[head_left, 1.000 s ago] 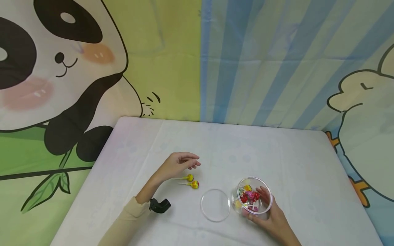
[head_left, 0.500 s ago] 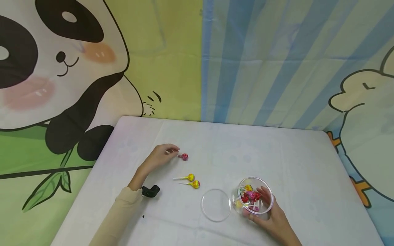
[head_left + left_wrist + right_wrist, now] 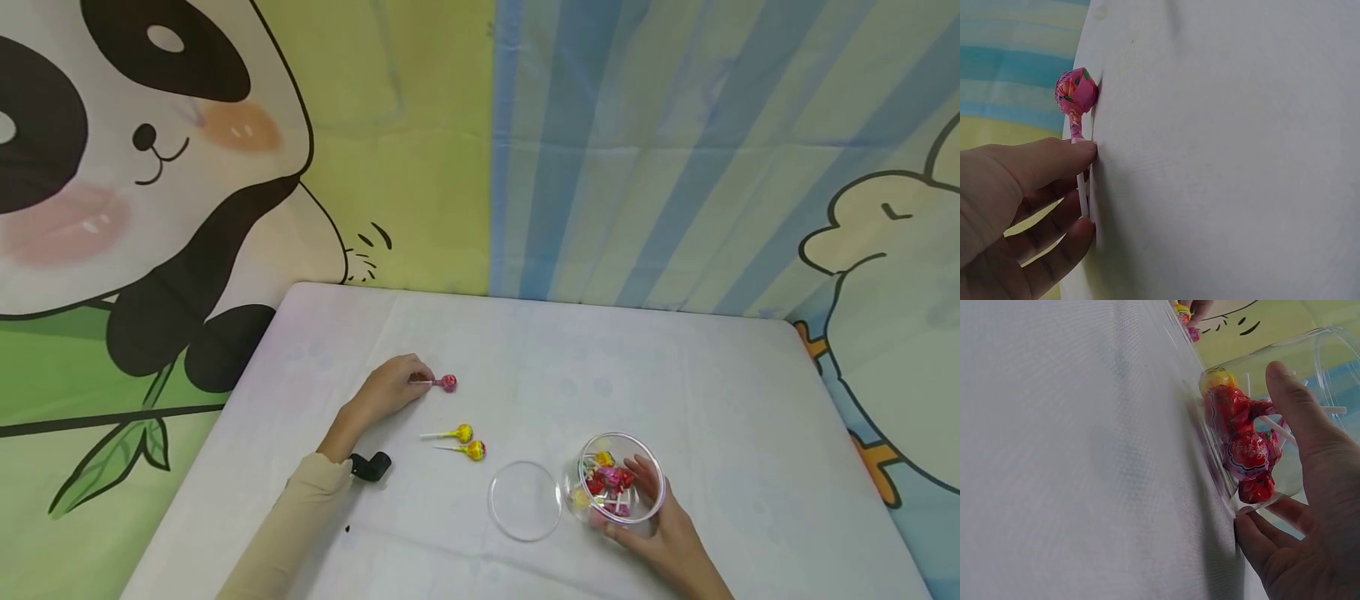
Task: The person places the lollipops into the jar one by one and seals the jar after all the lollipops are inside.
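Observation:
My left hand (image 3: 393,386) is at the table's left side, pinching the white stick of a pink-red lollipop (image 3: 1077,90) between thumb and fingers. The lollipop's wrapped head points right in the head view, at the table surface. My right hand (image 3: 670,537) grips a clear round jar (image 3: 618,519) from its right side, with the thumb along the wall in the right wrist view. Several lollipops (image 3: 1247,453) in red, pink and yellow wrappers lie inside the jar. Two yellow lollipops (image 3: 462,433) lie side by side on the table, nearer to me than the left hand.
A clear round lid (image 3: 525,535) lies flat just left of the jar. A small black speck (image 3: 347,528) is on the white tablecloth (image 3: 712,400). A curtain with a panda and stripes (image 3: 585,167) hangs behind the table. A black camera mount (image 3: 371,467) sits on the left wrist.
My left hand has moved left and away from me, and the pink-red lollipop has come into sight at its fingertips. The right hand and jar have stayed in place.

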A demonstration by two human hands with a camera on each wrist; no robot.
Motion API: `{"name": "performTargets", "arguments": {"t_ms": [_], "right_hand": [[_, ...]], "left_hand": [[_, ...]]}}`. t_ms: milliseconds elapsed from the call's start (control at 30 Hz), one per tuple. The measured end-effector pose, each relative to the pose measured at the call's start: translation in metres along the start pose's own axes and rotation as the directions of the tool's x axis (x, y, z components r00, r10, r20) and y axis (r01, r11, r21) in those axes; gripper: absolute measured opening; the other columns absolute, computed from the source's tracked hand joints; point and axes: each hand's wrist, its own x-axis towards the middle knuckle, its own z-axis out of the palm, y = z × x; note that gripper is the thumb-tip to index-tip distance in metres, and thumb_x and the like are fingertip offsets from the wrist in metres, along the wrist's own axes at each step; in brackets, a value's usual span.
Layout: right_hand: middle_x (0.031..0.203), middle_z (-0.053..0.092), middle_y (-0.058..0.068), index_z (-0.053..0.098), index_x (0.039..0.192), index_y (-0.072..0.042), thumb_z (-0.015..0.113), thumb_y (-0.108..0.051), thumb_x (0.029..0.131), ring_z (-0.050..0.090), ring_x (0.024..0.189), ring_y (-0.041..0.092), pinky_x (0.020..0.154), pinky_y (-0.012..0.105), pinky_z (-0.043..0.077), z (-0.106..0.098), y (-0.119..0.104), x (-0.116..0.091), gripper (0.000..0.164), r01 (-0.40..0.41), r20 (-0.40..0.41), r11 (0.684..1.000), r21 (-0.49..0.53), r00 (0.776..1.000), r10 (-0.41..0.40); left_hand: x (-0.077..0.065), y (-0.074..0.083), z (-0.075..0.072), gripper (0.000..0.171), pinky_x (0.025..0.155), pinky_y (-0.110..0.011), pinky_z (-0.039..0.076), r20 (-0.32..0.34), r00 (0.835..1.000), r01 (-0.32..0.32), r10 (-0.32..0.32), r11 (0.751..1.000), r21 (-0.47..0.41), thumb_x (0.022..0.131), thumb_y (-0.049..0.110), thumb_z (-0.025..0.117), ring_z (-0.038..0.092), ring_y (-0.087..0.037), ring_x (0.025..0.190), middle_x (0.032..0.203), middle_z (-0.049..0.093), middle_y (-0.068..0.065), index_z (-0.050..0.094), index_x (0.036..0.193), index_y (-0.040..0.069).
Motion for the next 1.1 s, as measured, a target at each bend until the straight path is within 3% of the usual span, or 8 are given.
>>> {"name": "performTargets", "arguments": {"t_ms": [367, 533, 800, 933, 1100], "right_hand": [[0.137, 0.056, 0.014, 0.037, 0.145, -0.013, 0.091, -0.021, 0.064, 0.035, 0.125, -0.025, 0.100, -0.004, 0.021, 0.000, 0.000, -0.001, 0.099, -0.011, 0.001, 1.000, -0.010, 1.000, 0.011], [0.137, 0.056, 0.015, 0.037, 0.145, -0.012, 0.091, -0.020, 0.064, 0.036, 0.125, -0.023, 0.100, -0.003, 0.021, -0.001, 0.003, -0.001, 0.098, 0.002, 0.003, 1.000, -0.004, 1.000, -0.002], [0.140, 0.054, 0.013, 0.035, 0.146, -0.013, 0.091, -0.024, 0.065, 0.035, 0.125, -0.024, 0.100, -0.005, 0.019, -0.001, 0.004, 0.000, 0.099, -0.041, 0.028, 0.999, -0.003, 0.999, 0.041], [0.139, 0.054, 0.015, 0.036, 0.145, -0.010, 0.091, -0.021, 0.064, 0.035, 0.125, -0.023, 0.100, -0.004, 0.020, -0.001, 0.003, 0.000, 0.098, -0.015, 0.020, 1.000, 0.001, 1.000, 0.015], [0.137, 0.055, 0.018, 0.037, 0.145, -0.006, 0.091, -0.016, 0.063, 0.037, 0.126, -0.021, 0.102, -0.003, 0.023, -0.001, 0.002, 0.000, 0.099, 0.016, 0.004, 0.999, 0.034, 1.000, -0.016]], "left_hand": [[-0.002, -0.001, -0.006, 0.012, 0.074, -0.027, 0.049, 0.057, 0.998, 0.018, -0.013, 0.996, -0.088, 0.089, 0.017, 0.070, 0.056, -0.011, 0.079, 0.087, 0.066, 0.002, 0.074, 0.100, 0.012], [-0.003, 0.004, -0.009, 0.010, 0.071, -0.027, 0.047, 0.027, 0.999, 0.039, -0.036, 0.992, -0.122, 0.089, 0.015, 0.070, 0.056, -0.012, 0.078, 0.087, 0.068, 0.000, 0.075, 0.097, 0.011], [-0.004, 0.010, -0.009, 0.010, 0.079, -0.034, 0.052, -0.042, 0.997, 0.060, -0.068, 0.985, -0.165, 0.088, 0.020, 0.072, 0.063, -0.015, 0.088, 0.096, 0.074, -0.002, 0.076, 0.095, 0.013], [-0.004, 0.012, -0.010, 0.013, 0.076, -0.031, 0.052, -0.058, 0.993, 0.082, -0.099, 0.967, -0.243, 0.087, 0.023, 0.073, 0.064, -0.015, 0.088, 0.098, 0.074, -0.003, 0.077, 0.096, 0.014], [-0.004, 0.018, -0.010, 0.017, 0.070, -0.026, 0.053, -0.034, 0.989, 0.121, -0.142, 0.924, -0.362, 0.087, 0.025, 0.073, 0.066, -0.013, 0.084, 0.096, 0.075, -0.003, 0.076, 0.098, 0.014]]}}
